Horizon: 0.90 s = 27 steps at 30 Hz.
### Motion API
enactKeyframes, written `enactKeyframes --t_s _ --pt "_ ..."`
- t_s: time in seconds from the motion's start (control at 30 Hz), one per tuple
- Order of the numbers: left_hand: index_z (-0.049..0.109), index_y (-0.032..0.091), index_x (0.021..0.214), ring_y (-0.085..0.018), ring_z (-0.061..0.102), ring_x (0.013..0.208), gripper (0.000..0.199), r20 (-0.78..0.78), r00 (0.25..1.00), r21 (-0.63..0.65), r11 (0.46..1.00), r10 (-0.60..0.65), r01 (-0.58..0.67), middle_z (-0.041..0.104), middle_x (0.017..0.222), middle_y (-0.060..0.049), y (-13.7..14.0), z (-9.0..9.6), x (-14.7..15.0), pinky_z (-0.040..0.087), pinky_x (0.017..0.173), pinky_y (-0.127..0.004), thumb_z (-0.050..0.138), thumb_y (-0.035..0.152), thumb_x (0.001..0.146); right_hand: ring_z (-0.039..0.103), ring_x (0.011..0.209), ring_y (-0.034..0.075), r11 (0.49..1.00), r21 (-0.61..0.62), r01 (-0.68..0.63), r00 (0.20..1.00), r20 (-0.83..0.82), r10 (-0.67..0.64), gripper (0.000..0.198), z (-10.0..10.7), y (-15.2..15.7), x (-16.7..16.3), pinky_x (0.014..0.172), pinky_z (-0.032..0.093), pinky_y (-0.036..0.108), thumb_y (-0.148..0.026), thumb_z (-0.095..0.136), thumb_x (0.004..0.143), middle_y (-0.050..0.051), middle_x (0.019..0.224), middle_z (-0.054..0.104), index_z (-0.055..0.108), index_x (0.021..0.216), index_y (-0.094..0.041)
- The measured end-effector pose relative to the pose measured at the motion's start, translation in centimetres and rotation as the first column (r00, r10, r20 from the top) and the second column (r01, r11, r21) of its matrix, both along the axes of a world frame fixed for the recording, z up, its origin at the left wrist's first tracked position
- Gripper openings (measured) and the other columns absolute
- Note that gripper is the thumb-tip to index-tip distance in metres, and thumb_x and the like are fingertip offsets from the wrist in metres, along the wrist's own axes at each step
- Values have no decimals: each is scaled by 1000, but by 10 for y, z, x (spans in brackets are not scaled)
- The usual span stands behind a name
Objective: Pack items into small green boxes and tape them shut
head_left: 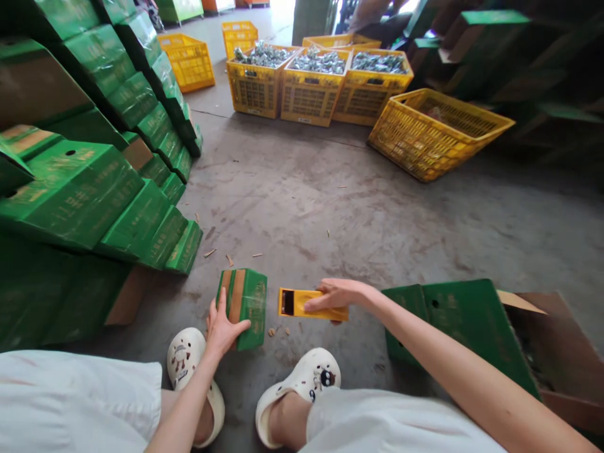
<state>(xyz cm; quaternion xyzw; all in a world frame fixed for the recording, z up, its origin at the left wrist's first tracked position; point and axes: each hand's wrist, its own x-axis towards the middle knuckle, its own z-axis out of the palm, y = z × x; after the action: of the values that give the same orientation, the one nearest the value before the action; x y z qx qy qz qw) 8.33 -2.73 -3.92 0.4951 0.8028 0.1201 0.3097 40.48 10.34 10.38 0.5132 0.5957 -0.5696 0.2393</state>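
My left hand (224,326) grips a small green cardboard box (252,308), the thumb across its printed side and the fingers over the face with brown stripes. A short gap to the right, my right hand (333,296) holds a narrow yellow-orange box (302,304) from above. A dark window shows at that box's left end, pointing at the green box. Part of the right hand's fingers is hidden behind the yellow box. Both boxes are just in front of my white clogs (317,374).
Stacked green cartons (141,220) rise on the left. An open large green carton (462,321) stands at the right under my forearm. Yellow crates (314,94) with shiny packets are ahead, and a tilted yellow crate (415,135) is right of them. A person (377,16) is behind.
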Motion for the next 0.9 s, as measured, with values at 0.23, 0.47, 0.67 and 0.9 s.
enactKeyframes --t_s 0.23,0.47,0.67,0.9 --pt "21 34 165 -40 39 150 117 153 988 77 997 -27 15 29 165 -16 -1 -23 -34 34 121 -55 85 44 68 74 74 24 999 -35 34 998 52 -33 67 -16 2 18 63 52 24 -79 75 67 8 81 78 74 92 -17" --pt "20 34 166 -39 24 158 115 248 968 98 995 -38 14 24 169 -15 -2 -28 -45 29 125 -54 83 43 71 75 72 22 994 67 -88 989 129 79 60 -44 12 -32 59 50 23 -70 66 83 11 84 79 75 98 -13" --pt "17 34 166 -40 20 159 118 256 966 58 998 -31 17 19 171 -16 0 -29 -49 26 125 -56 84 43 69 78 91 30 936 236 -262 925 339 174 57 -62 13 -89 71 56 30 -65 67 83 17 95 80 78 107 -15" --pt "16 35 166 -42 22 158 121 225 974 8 999 -35 35 16 171 -16 3 -26 -42 27 124 -57 85 44 67 77 99 32 910 318 -266 903 411 120 42 -69 13 -128 80 59 33 -47 72 81 19 99 80 80 107 -15"
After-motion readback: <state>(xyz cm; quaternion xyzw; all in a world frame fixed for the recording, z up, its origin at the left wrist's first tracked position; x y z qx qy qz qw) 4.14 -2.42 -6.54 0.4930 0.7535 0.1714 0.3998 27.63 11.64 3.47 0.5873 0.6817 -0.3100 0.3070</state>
